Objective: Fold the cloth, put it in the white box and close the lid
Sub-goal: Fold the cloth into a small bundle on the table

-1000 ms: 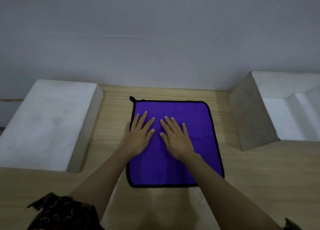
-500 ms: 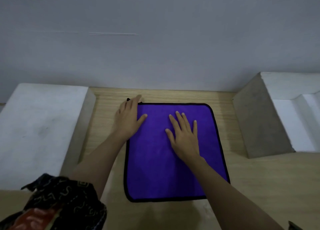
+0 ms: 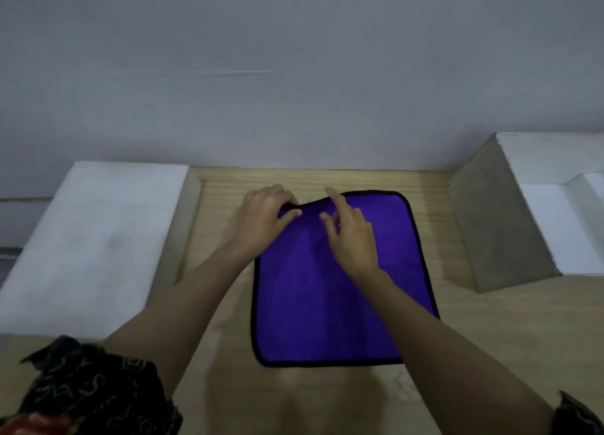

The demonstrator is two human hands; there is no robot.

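Note:
A purple cloth (image 3: 327, 297) with a black hem lies spread on the wooden table. My left hand (image 3: 264, 218) pinches its far left corner and lifts that edge slightly off the table. My right hand (image 3: 351, 235) hovers over the far edge near the middle, fingers apart, index finger at the hem. The white box (image 3: 510, 225) stands open at the right, its inside partly cut off by the frame. A flat white lid (image 3: 94, 238) lies at the left of the cloth.
The wooden table (image 3: 490, 353) meets a grey wall at the back. Bare wood shows in front of the cloth and between the cloth and each white piece. Dark patterned sleeves show at the bottom corners.
Both hands left the middle of the cloth and moved to its far edge. My left hand closed on the far left corner and raised it; the right hand came off the cloth's surface.

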